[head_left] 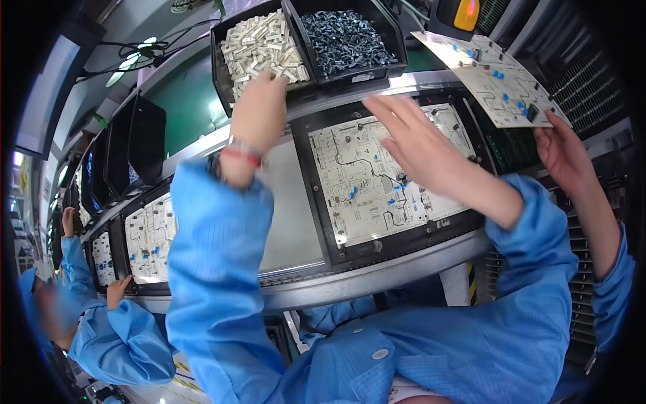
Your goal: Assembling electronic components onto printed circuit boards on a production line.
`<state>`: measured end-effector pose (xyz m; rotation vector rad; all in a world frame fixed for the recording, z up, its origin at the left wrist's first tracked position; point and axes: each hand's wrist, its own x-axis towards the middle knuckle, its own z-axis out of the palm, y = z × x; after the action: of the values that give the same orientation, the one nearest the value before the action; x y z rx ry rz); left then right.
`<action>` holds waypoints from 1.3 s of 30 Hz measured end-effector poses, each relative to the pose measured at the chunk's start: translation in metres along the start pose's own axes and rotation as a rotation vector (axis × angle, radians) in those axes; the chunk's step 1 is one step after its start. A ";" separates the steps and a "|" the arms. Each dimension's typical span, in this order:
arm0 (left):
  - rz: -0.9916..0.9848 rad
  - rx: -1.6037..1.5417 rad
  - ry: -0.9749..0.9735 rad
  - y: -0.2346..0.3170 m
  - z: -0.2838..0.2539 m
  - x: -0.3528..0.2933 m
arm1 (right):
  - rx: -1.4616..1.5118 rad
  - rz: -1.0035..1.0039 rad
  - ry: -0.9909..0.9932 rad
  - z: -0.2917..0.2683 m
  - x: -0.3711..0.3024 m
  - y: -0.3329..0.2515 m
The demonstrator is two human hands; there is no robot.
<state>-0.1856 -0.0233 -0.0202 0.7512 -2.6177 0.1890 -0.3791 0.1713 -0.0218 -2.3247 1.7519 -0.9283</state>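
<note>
My left hand point(261, 108) reaches into a black bin of white block-shaped components point(259, 44). Its fingers are curled down among them, and the fingertips are hidden, so what they hold cannot be seen. A red band circles that wrist. My right hand point(424, 145) hovers over a cream circuit board point(367, 195), fingers stretched out and nothing visible in them. The board lies in a black frame point(315, 195) on the line and carries small blue and black parts. Part of its upper middle is hidden behind my right hand and forearm.
Beside the white components stands a bin of small dark parts point(346, 40). At right, another person's hand point(568, 155) holds a tilted circuit board point(501, 84). Further boards point(151, 229) sit in frames at left, near a co-worker in blue point(118, 343). A metal rail point(377, 273) edges the line.
</note>
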 end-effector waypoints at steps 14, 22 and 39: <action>-0.331 -0.227 0.129 -0.026 0.050 0.050 | -0.366 0.185 -0.033 0.040 0.133 0.100; -0.529 -1.018 0.240 0.021 0.000 0.021 | -0.147 0.013 0.410 0.039 0.117 0.110; -0.749 -1.521 -0.224 0.067 0.022 -0.072 | 0.355 -0.128 -0.360 0.037 -0.037 0.006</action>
<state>-0.1731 0.0623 -0.0713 0.9734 -1.6175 -1.8561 -0.3709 0.1924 -0.0699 -2.2159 1.2049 -0.7087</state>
